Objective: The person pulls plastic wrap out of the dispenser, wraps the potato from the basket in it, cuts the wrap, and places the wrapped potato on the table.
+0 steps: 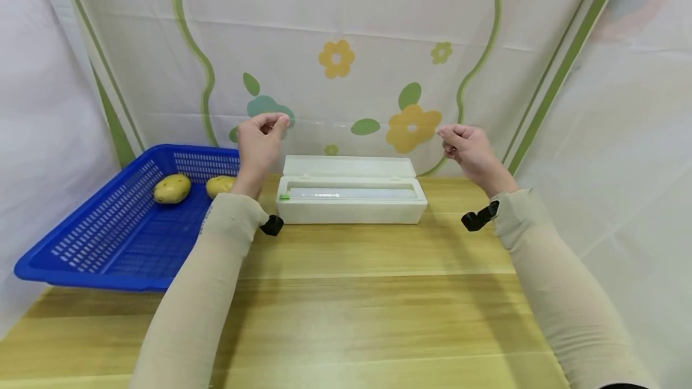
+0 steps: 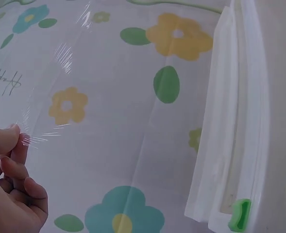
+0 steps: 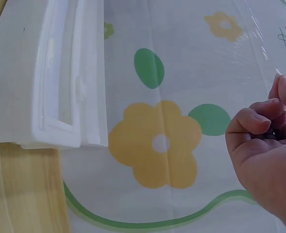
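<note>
My left hand (image 1: 261, 147) and right hand (image 1: 473, 153) are raised apart above a white cling film dispenser (image 1: 351, 213). Its lid (image 1: 348, 166) stands open at the back, and a green cutter slider (image 2: 240, 215) sits at the left end. Between thumb and fingertips, my left hand pinches one corner of a transparent sheet of cling film (image 2: 64, 57), with creases fanning out from the grip. On the other side, the right hand pinches the film too, its creases showing near those fingertips in the right wrist view. The sheet is almost invisible in the head view.
To the left, a blue plastic basket (image 1: 108, 284) holds a potato (image 1: 172, 189) and another potato (image 1: 218, 185), partly behind my left forearm. The wooden table (image 1: 346, 305) ends at a flower-printed white curtain (image 1: 303, 17) behind the dispenser. White cloth hangs on both sides.
</note>
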The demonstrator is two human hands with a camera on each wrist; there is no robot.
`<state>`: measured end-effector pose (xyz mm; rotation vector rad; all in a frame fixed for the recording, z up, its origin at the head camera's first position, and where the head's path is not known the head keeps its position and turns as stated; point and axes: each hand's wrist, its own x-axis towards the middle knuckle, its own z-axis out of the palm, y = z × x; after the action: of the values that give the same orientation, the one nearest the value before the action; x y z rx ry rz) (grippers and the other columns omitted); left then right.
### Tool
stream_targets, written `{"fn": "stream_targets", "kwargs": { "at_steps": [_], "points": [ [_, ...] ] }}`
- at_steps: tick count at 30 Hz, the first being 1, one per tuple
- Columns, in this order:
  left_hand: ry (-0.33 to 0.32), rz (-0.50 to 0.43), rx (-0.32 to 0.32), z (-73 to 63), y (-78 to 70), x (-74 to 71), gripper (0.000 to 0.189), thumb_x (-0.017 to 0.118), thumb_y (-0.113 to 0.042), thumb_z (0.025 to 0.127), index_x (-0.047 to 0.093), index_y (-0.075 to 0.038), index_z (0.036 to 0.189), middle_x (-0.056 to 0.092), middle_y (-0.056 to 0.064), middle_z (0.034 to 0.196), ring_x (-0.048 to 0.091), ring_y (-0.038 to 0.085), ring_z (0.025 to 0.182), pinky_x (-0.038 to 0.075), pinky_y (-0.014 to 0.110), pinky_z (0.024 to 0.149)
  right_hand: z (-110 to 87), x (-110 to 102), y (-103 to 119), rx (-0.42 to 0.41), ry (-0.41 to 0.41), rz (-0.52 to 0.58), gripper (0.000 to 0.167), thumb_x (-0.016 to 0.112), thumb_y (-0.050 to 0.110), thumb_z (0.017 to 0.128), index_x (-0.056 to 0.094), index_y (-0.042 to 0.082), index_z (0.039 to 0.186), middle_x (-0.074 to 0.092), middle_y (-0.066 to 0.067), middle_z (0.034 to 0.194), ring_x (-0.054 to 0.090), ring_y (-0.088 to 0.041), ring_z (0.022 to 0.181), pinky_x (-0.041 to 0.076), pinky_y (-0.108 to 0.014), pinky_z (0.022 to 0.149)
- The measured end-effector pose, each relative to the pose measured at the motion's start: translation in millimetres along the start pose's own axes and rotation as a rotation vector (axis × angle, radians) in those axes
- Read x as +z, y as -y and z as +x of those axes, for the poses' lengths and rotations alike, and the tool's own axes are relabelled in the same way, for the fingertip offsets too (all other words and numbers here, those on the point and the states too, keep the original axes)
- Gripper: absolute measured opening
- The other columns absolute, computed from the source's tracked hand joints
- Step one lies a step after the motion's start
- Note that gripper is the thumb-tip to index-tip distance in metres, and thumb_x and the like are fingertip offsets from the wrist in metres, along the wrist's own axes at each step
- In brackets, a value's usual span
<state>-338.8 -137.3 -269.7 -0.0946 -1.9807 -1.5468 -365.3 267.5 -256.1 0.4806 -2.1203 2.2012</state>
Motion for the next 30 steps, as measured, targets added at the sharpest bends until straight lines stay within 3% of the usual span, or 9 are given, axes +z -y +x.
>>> {"fn": "stream_targets", "kwargs": {
  "at_steps": [7,16,30],
  "points": [
    [-0.029,-0.017,0.001,-0.1,-5.2,1.0,0.03,0.068,-0.031,0.094,0.075,-0.005,0.107,0.062,0.004,0.088,0.048,0.013,0.076,0.038,0.024,0.064,0.2,1,11,-0.012,0.023,0.042,0.019,0.061,0.016,0.098,0.071,-0.001,0.094,0.058,-0.006,0.089,0.045,-0.015,0.068,0.043,-0.025,0.06],
    [-0.051,-0.041,0.017,4.4,-11.6,-0.5,0.03,0.069,-0.031,0.094,0.075,-0.005,0.107,0.064,0.004,0.089,0.048,0.013,0.075,0.038,0.024,0.063,0.6,3,22,-0.06,0.034,0.073,0.018,0.062,0.015,0.097,0.071,0.0,0.091,0.06,-0.006,0.087,0.047,-0.016,0.07,0.044,-0.024,0.06],
    [-0.099,-0.084,0.101,8.1,-19.5,-4.6,0.028,0.07,-0.028,0.093,0.076,-0.002,0.103,0.064,0.006,0.083,0.047,0.013,0.069,0.038,0.024,0.061,3.8,9,40,-0.123,0.051,0.075,0.017,0.062,0.012,0.097,0.071,-0.002,0.091,0.057,-0.007,0.086,0.044,-0.017,0.069,0.042,-0.026,0.06]
  ]
}}
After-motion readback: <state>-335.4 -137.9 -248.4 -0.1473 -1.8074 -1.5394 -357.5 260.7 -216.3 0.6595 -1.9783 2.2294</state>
